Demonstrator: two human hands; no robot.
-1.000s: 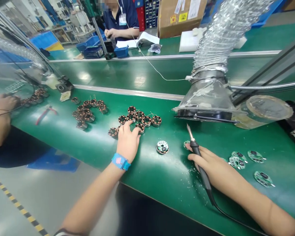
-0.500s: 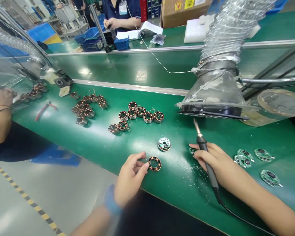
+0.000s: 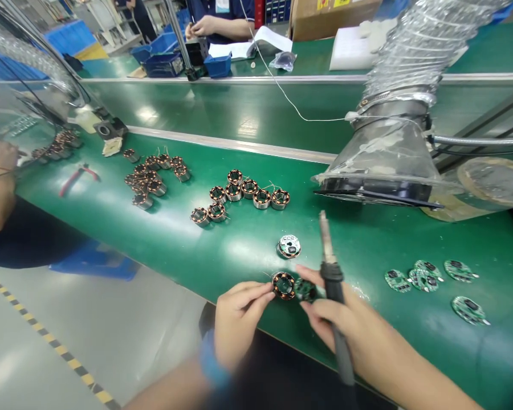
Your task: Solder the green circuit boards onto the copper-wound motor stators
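- Pinching a copper-wound stator (image 3: 284, 285), the left hand (image 3: 239, 324) sits nearly closed, its fingertips against the ring's left edge; whether the ring is lifted off the green mat (image 3: 248, 253) cannot be told.
- Wrapped around the black handle of a soldering iron (image 3: 333, 290), the right hand (image 3: 337, 324) is mostly closed, the iron's metal tip (image 3: 324, 230) pointing up and away from the work.
- Reaching past the iron, the right fingers (image 3: 310, 273) touch a round green circuit board (image 3: 305, 290), which sits just beside the stator, close to touching it; how firmly they hold it is unclear.
- Lying near both hands, a second board (image 3: 289, 246) rests on the mat, with more boards (image 3: 425, 276) in a loose group to the right.
- Spread across the mat to the left are two clusters of stators (image 3: 239, 193), with red-handled pliers (image 3: 77, 179) farther along.
- Hanging above the mat is a fume hood (image 3: 378, 191) on a foil duct (image 3: 414, 57).
- Working across the bench, a person in a dark shirt (image 3: 218, 17) sits beside blue bins (image 3: 165, 64).
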